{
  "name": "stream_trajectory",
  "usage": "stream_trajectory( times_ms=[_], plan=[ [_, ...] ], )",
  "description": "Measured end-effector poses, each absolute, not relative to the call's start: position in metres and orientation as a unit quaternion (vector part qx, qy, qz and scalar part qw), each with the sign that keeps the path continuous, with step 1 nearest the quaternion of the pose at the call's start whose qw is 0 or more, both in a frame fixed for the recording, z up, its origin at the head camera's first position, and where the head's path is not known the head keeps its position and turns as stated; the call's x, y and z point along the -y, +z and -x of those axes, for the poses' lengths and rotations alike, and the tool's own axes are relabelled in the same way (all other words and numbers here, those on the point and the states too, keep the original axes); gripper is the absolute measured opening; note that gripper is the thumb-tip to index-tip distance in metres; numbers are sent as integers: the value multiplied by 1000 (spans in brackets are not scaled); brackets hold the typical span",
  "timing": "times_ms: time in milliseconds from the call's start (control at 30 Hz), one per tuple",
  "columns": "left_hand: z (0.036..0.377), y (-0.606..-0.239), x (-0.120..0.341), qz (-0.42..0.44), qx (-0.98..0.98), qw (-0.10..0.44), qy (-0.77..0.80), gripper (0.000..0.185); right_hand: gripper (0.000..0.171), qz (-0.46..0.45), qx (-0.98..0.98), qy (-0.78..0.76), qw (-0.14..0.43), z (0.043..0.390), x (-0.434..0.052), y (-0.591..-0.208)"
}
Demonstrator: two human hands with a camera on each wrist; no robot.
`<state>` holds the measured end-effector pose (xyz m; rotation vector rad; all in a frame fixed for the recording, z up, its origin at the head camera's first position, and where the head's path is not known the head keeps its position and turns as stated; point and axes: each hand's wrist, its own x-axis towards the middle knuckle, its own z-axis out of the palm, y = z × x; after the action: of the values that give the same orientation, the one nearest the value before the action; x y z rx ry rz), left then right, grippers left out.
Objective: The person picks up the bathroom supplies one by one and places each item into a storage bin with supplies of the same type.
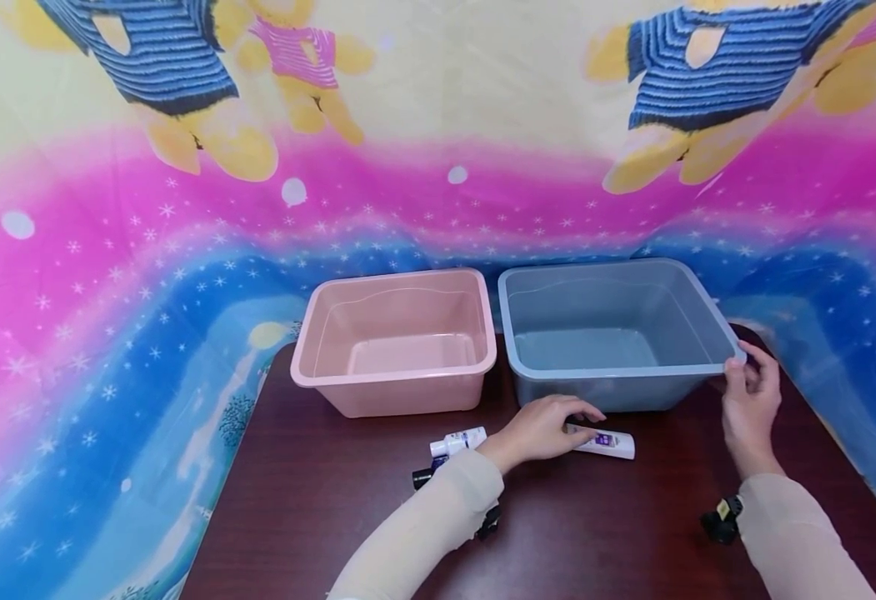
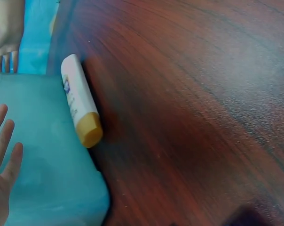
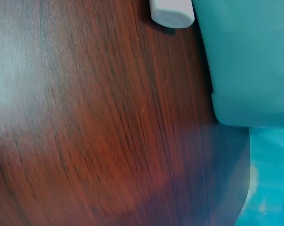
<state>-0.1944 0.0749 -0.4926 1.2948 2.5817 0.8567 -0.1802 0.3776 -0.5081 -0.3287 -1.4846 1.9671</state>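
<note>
A white bottle (image 1: 610,443) with a purple label lies on its side along the front of a blue-grey plastic bin (image 1: 655,393). Its gold cap shows in the left wrist view, where the bottle (image 2: 80,96) rests on the table. My left hand (image 1: 538,429) hovers beside that cap end, fingers spread and fairly straight, holding nothing; a gap separates the hand (image 2: 1,165) from the bottle in the left wrist view. With thumb and fingers, my right hand (image 1: 754,408) grips the bin's front right rim corner. The right wrist view shows only the bottle's base (image 3: 172,16) and the bin wall (image 3: 255,61).
A pink bin (image 1: 400,396) stands left of the blue-grey one. A small white bottle (image 1: 468,439) and a black-capped item (image 1: 422,477) lie near my left forearm, the latter partly hidden by the sleeve. Behind the dark wooden table (image 1: 317,517) hangs a printed cloth (image 1: 438,192).
</note>
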Motion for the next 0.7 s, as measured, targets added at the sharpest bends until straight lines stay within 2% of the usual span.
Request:
stream_trajectory(
  times_ms=[233,433,700],
  plan=[
    [195,-503,-74,-420,-866,61,263,29,37,155,607,727,280,178,-384,-501],
    [195,-508,-76,-418,-870,67,251,29,40,116,664,695,250,174,-392,-498],
    [193,-514,-78,-425,-867,60,251,28,40,88,708,656,249,175,-398,-499]
  ],
)
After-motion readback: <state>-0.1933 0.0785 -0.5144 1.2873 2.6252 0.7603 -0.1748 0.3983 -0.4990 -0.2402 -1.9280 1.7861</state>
